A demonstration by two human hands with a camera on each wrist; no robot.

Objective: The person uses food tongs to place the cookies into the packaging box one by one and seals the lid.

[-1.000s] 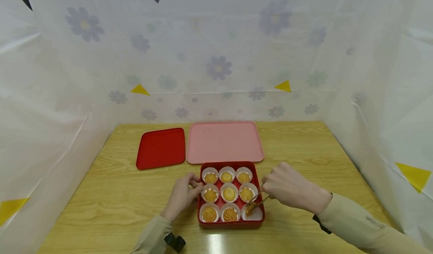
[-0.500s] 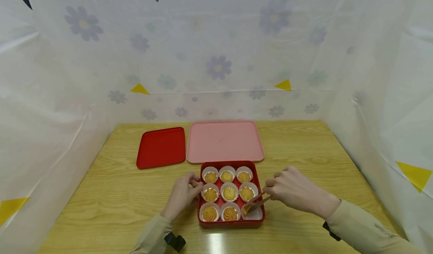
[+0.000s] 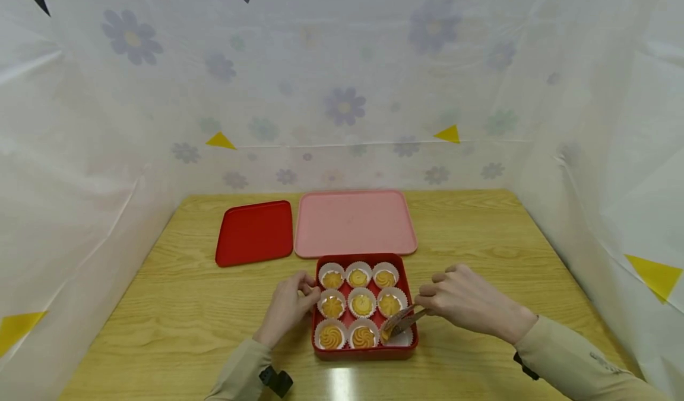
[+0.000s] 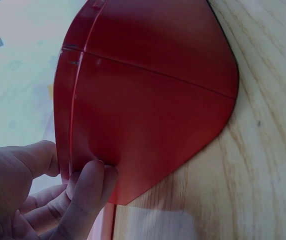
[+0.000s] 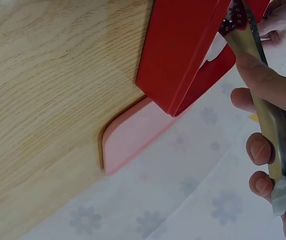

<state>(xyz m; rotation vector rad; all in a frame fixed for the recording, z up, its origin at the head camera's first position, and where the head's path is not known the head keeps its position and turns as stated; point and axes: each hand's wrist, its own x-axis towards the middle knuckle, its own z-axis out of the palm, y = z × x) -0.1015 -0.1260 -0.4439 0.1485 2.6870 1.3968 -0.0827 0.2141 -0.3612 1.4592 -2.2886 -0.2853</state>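
My right hand (image 3: 454, 299) grips metal tongs (image 5: 263, 105) with the fingers wrapped along their arms. The tongs' tips reach into the front right paper cup (image 3: 404, 338) of the red box (image 3: 363, 355). A golden cookie (image 3: 386, 333) stands tilted at the cup's left side, right by the tips and partly covered by them. With my left hand (image 3: 290, 306) I hold the box's left wall, fingers at the rim. In the left wrist view, thumb and fingertips press against that red wall (image 4: 148, 115). The other cups each hold a piped cookie, such as this swirl (image 3: 363, 338).
Behind the box lies a pink tray (image 3: 352, 223). To its left is a red lid-like tray (image 3: 255, 233). Wooden table (image 3: 481, 229) surrounds them, with flower-patterned white sheeting (image 3: 342, 62) hung at the back and sides.
The right hand has shifted slightly right and turned, so the tongs show more of their flat side. The cookie has moved toward the cup's left side. The left hand stays put.
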